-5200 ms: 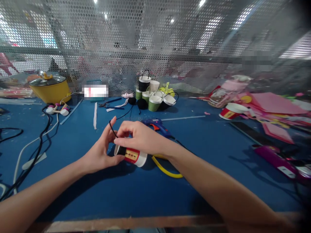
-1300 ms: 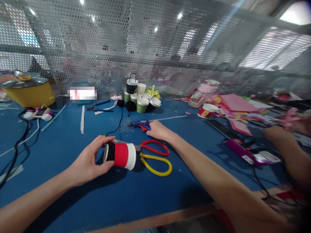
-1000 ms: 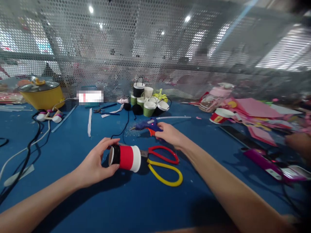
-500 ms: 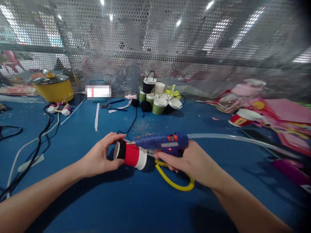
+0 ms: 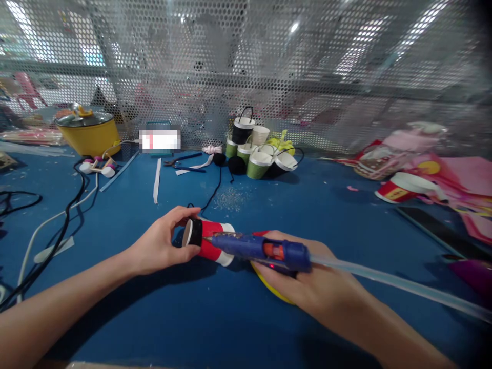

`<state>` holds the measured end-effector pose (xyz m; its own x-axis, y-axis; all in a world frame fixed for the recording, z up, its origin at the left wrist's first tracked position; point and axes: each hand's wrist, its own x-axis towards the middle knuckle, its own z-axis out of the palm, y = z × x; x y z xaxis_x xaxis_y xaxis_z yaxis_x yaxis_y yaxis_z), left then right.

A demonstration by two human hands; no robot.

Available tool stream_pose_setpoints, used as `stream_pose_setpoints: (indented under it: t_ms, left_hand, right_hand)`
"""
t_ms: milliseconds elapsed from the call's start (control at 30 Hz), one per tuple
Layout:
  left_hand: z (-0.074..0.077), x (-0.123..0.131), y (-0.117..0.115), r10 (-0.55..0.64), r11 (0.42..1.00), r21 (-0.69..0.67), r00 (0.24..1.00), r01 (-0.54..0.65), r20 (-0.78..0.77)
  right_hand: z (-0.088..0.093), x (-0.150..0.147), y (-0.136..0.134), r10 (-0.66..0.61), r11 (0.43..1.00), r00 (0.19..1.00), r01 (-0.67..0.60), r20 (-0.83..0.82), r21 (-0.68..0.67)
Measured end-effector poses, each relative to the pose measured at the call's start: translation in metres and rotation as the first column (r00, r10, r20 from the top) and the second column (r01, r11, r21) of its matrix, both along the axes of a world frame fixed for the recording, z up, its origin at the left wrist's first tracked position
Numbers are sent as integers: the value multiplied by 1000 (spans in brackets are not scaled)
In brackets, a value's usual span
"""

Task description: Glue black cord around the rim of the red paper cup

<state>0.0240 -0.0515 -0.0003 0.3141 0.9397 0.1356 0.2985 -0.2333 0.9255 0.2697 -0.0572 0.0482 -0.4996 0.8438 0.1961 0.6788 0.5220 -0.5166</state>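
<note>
My left hand (image 5: 161,246) is closed round a red and white paper cup (image 5: 209,242) that lies on its side on the blue table (image 5: 161,318); a black band wraps the cup's bottom end. My right hand (image 5: 303,282) grips a blue hot glue gun (image 5: 265,248), whose metal tip touches the black band. A clear glue stick (image 5: 388,282) sticks out of the gun's back to the right. A black cord (image 5: 215,192) runs from the cup to the far side. Yellow scissor handles (image 5: 265,284) lie partly hidden under my right hand.
Finished small cups with black handles (image 5: 257,154) stand at the back by the perforated metal screen (image 5: 246,77). A yellow pot (image 5: 88,134) and cables (image 5: 57,215) are at the left. Pink paper sheets (image 5: 453,177) and another red cup (image 5: 400,187) lie at the right.
My right hand has let go of the cup, reached to the glue gun on the table, picked it up and brought its tip to the cup's black band. The left hand kept holding the cup.
</note>
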Motion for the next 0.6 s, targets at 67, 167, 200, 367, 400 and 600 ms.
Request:
stream_pose_setpoints:
  t_ms: [67,167,200,367,400,600]
  left_hand:
    - [-1,0,0,-2,1000,11,1000,2,-4]
    - [-1,-1,-1,2,999,41,1000,-1,-20]
    - [-2,-1,-1,2,999,54,1000,-1,-24]
    - [-1,-1,-1,-3,998,70,1000,5,-29]
    - [-1,0,-1,-1,998,65,999,3,-32]
    - [0,1,0,3,997,73,999,0,-41]
  right_hand:
    - [0,1,-1,-7,999,1000,8,3,-42]
    - [2,2,-1,-26,998,1000,26,2,-64]
    - [2,2,-1,-26,998,1000,26,2,-54]
    - [5,1,-3,5,999,999,-4,40,-33]
    - [6,1,-5,14,999,999,-13,51,-30]
    - [11,-1,-7,6,1000,997,-5,81,-9]
